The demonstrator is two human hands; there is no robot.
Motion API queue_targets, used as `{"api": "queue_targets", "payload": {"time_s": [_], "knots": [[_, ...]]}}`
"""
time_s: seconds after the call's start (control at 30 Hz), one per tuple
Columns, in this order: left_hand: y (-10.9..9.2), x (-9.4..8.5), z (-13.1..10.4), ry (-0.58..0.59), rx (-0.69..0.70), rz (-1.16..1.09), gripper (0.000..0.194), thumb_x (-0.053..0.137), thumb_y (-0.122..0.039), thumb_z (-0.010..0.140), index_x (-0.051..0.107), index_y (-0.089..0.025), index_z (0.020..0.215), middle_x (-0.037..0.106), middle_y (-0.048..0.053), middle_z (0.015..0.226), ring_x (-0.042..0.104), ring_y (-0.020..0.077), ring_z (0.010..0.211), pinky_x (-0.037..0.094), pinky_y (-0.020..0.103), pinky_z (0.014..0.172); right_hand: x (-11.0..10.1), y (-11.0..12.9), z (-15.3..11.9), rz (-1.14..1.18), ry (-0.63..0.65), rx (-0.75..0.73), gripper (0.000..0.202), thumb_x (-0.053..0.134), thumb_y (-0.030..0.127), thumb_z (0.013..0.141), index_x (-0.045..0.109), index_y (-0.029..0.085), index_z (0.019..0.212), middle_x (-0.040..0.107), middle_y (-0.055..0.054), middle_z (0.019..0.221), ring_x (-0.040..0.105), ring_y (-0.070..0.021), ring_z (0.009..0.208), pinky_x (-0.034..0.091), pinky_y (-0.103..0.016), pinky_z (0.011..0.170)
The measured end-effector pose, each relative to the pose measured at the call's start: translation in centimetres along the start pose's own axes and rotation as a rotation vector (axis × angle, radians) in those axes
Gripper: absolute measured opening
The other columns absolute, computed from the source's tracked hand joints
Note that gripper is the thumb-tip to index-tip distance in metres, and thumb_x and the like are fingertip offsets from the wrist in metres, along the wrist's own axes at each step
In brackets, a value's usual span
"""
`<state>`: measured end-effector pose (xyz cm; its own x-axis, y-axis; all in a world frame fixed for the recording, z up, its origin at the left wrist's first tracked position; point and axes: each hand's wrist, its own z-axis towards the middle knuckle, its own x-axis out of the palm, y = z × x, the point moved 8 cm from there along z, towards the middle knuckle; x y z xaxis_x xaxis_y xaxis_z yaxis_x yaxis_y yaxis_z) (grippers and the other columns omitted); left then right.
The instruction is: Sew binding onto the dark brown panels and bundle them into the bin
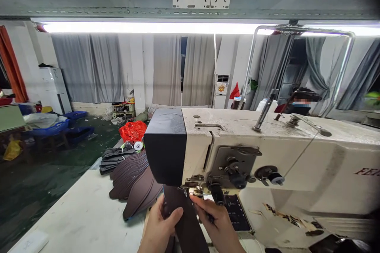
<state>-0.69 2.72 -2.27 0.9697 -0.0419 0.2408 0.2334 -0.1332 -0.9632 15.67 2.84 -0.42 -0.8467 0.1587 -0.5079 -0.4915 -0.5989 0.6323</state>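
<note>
A dark brown fabric piece (185, 219) runs up under the needle area of the cream sewing machine (297, 166). My left hand (162, 221) grips its left edge, thumb on top and fingers beneath. At the right edge, my right hand (215, 221) has its index fingertip close to the needle and presser foot, which are partly hidden. Its other fingers curl around something small and dark that I cannot make out. Left of the machine head, a fanned stack of similar brown pieces (129, 176) lies on the worktable (86, 209).
Behind the stack are black pieces (114, 158), a white spool (138, 146) and a red plastic bag (133, 130). A tube lamp (148, 27) hangs overhead. Past the machine sits another person (301, 104). Blue bins (53, 128) stand far left.
</note>
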Motion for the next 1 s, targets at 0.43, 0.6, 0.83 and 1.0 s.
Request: {"api": "queue_targets", "payload": {"time_s": [0.43, 0.6, 0.83, 1.0], "knots": [[-1.2, 0.5, 0.6, 0.263, -0.164, -0.017, 0.057, 0.076, -0.021, 0.056, 0.053, -0.018, 0.108, 0.063, -0.001, 0.071, 0.053, 0.0067, 0.050, 0.040, 0.016, 0.043, -0.4, 0.6, 0.2, 0.027, -0.044, -0.035, 0.030, 0.051, 0.031, 0.090, 0.070, 0.023, 0.111, 0.064, -0.001, 0.061, 0.056, -0.0102, 0.049, 0.049, -0.018, 0.051], [-1.7, 0.5, 2.1, 0.247, -0.165, -0.016, 0.047, 0.075, -0.017, 0.053, 0.054, -0.016, 0.095, 0.060, -0.004, 0.063, 0.049, 0.0061, 0.048, 0.035, 0.016, 0.042, -0.1, -0.4, -0.1, 0.065, -0.090, -0.011, 0.034, 0.050, 0.040, 0.090, 0.068, 0.026, 0.115, 0.062, -0.001, 0.055, 0.053, -0.0118, 0.045, 0.048, -0.019, 0.044], [-1.4, -0.2, 3.7, 0.149, -0.065, -0.140, 0.042, 0.078, -0.017, 0.056, 0.052, -0.015, 0.089, 0.067, 0.000, 0.069, 0.055, 0.0064, 0.054, 0.033, 0.014, 0.044, 0.3, -1.0, -0.2, 0.085, -0.061, 0.047, 0.033, 0.050, 0.039, 0.090, 0.070, 0.023, 0.111, 0.061, -0.002, 0.057, 0.054, -0.0123, 0.047, 0.047, -0.021, 0.047], [0.2, 0.1, 2.5, -0.002, -0.048, -0.430, 0.037, 0.082, -0.017, 0.056, 0.057, -0.013, 0.084, 0.071, 0.005, 0.079, 0.063, 0.0105, 0.065, 0.048, 0.018, 0.056, 0.3, -0.7, 0.0, 0.044, 0.013, 0.040, 0.030, 0.052, 0.034, 0.089, 0.069, 0.023, 0.112, 0.063, -0.001, 0.060, 0.056, -0.0125, 0.050, 0.048, -0.021, 0.052]]}}
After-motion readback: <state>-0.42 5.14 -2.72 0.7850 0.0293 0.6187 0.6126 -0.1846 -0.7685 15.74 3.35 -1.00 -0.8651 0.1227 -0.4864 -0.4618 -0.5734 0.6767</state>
